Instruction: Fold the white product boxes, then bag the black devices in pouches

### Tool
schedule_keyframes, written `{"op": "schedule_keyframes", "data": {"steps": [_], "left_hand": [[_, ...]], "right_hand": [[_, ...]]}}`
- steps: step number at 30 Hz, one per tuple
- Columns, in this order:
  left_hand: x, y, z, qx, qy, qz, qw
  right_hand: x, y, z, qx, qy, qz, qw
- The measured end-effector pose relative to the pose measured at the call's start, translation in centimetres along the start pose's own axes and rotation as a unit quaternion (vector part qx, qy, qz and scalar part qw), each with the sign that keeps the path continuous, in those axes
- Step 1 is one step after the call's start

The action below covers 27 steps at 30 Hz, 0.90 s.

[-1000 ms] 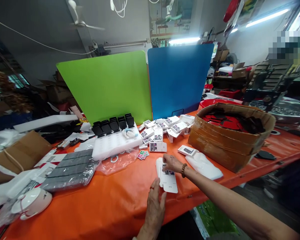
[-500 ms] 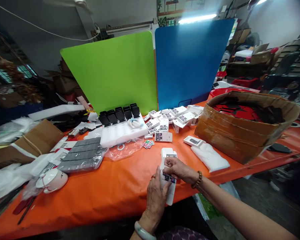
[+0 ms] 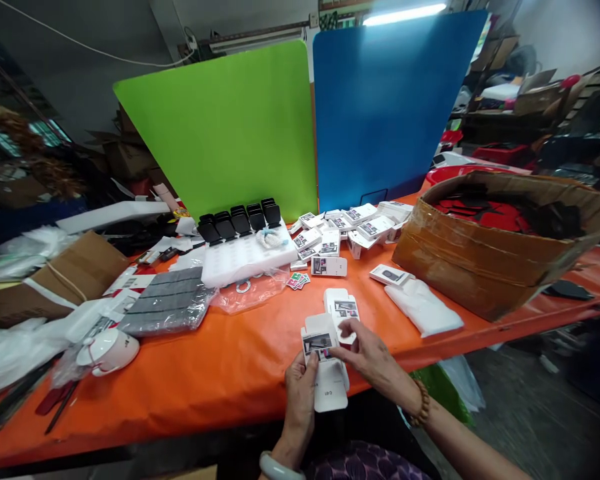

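Note:
A flattened white carton (image 3: 325, 380) with a printed photo and small text is gripped at its left edge by my left hand (image 3: 300, 390), the thumb lying over its front. My right hand (image 3: 375, 360) is at the carton's right side, thumb tip at its printed edge. Its index finger curves away from the thumb, leaving a gap between them. Behind, partly covered by the held carton and my right hand, more flat white cartons (image 3: 342, 301) lie on the orange tabletop (image 3: 240, 380).
A heap of white printed boxes (image 3: 360, 217) lies at the back. White foam (image 3: 250, 259) carries black pieces (image 3: 240, 220). On the right stand a large cardboard box (image 3: 455, 267) and a white foam pouch (image 3: 425, 307). A white cup (image 3: 113, 352) lies on the left.
The carton in my left hand has come up and left, separating from the cartons behind. My right hand has shifted right and down, its thumb and finger parting. The view has tilted slightly.

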<state>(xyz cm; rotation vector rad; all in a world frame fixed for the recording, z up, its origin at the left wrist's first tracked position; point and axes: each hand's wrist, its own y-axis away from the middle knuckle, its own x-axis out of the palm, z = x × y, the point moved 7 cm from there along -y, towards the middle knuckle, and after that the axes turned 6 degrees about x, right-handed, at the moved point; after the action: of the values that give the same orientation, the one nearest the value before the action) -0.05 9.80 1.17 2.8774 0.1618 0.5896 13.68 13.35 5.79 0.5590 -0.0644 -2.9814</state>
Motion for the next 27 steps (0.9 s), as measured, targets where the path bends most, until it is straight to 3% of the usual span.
{"op": "schedule_keyframes", "data": {"steps": [3,5,12,21,24,27], "left_hand": [[-0.1,0.6,0.2,0.003,0.018,-0.033,0.999],[-0.1,1.0,0.5,-0.001,-0.001,-0.039,0.999],[-1.0,2.0,1.0,0.005,-0.081,-0.008,0.997],[-2.0,4.0,4.9,-0.043,-0.214,0.088,0.972],[-1.9,3.7,4.6,-0.017,-0.247,0.087,0.965],[-1.8,2.9,4.0,0.0,-0.264,0.07,0.962]], "right_hand": [[2.3,1.2,-3.1,0.082,-0.146,0.125,0.978],[2.9,2.0,-4.4,0.104,-0.214,0.147,0.96],[1.6,4.4,-6.1,0.067,-0.166,0.107,0.978],[2.4,8.1,-8.3,0.088,-0.104,0.11,0.985],[2.7,8.4,-8.1,0.093,-0.092,0.097,0.987],[2.8,7.7,-8.3,0.101,-0.12,0.046,0.987]]}}
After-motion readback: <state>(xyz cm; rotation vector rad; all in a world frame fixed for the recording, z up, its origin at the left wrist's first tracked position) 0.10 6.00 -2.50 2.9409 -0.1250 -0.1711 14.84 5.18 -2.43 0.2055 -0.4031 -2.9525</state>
